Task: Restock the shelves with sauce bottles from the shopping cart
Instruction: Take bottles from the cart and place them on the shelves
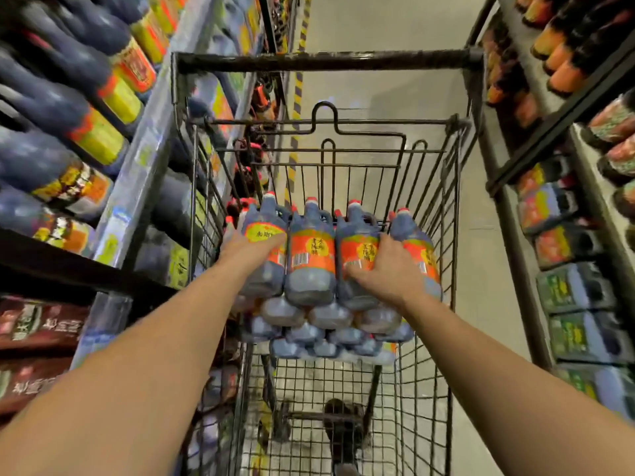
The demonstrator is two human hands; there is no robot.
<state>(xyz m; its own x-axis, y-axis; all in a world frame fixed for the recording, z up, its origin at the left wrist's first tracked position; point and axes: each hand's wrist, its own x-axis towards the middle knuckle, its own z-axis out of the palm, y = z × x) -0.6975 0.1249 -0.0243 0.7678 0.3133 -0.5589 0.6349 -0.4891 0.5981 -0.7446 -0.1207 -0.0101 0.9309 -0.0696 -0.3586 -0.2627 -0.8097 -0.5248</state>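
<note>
Shop aisle, black wire cart (326, 60): left grip (252, 250), right grip (385, 273) clasp dark plastic orange-labelled sauce bottles (311, 266) atop cart's stack; likely heavy, slick, neck handles better.

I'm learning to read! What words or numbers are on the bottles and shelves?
Nothing reads clearly.
Labels on the sauce bottles in the shopping cart: Chinese characters and a barcode, too blurred to read.
Labels on the shelf bottles, both sides: too blurred.
</note>
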